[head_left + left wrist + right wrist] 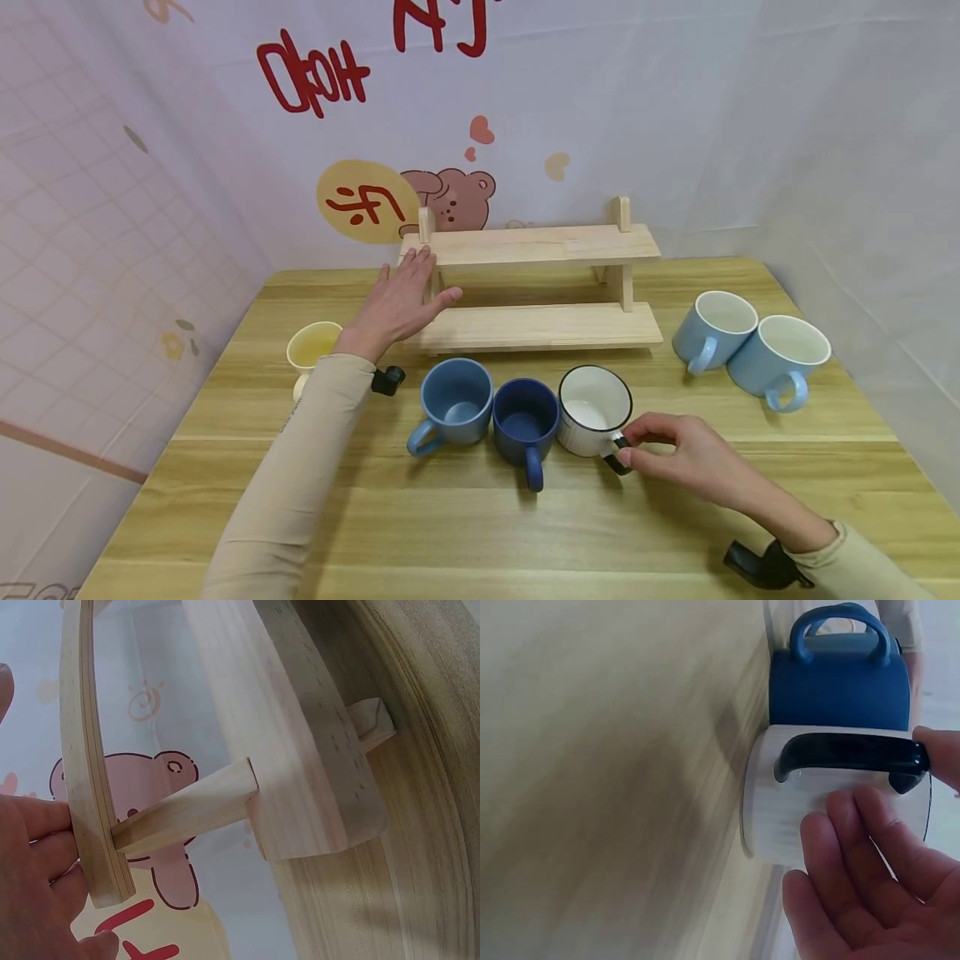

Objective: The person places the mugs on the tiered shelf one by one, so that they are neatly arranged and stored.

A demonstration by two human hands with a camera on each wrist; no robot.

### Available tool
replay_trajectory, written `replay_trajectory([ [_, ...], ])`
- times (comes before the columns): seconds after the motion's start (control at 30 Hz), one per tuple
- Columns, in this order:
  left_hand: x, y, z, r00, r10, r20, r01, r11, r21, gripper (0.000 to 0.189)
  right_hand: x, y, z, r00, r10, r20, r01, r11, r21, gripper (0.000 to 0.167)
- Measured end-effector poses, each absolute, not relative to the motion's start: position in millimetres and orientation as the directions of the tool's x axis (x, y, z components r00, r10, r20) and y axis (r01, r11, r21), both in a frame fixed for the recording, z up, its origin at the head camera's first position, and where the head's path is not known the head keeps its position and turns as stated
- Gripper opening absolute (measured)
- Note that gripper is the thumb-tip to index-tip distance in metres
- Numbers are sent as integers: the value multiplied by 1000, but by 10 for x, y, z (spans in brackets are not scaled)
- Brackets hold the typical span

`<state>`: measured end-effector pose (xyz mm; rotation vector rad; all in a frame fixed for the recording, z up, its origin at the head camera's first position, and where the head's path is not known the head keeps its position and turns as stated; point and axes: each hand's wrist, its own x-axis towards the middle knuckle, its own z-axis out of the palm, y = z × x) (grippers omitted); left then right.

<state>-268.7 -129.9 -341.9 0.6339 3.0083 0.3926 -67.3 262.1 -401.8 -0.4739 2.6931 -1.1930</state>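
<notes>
My left hand (405, 300) lies with fingers extended at the left end of the upper board of a two-tier wooden shelf (532, 244). In the left wrist view, its fingers (49, 817) touch the board's edge. My right hand (686, 454) pinches the black handle (847, 752) of a white enamel-style mug (595, 408) with a dark rim. Its thumb is at the handle's rim end, the fingers on the other side. The mug stands upright beside a dark blue mug (525, 421), and a medium blue mug (456, 402) stands left of that.
Two light blue mugs (716, 329) (780, 362) stand together at the right of the wooden table (450, 533). A pale yellow cup (313, 343) stands at the left, partly behind my left forearm. A printed cloth (570, 100) hangs behind the shelf.
</notes>
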Motion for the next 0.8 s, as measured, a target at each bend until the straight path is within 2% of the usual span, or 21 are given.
replay_trajectory([
  [0.13,-2704,-1304,-3410,-915,403,18,394,883,256,95,-722,2692,-4024,-922,-386,-26,-218,574,-789,9],
  [0.37,-2727,-1316,-3409,-914,405,23,396,878,268,96,-820,2834,-4046,-884,-457,-100,-135,453,-881,22],
  [0.6,-2725,-1321,-3427,-911,408,54,406,870,279,97,-820,2867,-4094,-861,-501,-90,-100,341,-935,25],
  [0.8,-2705,-1323,-3451,-910,410,61,409,867,283,97,-770,2882,-4114,-868,-487,-95,-10,210,-978,31],
])
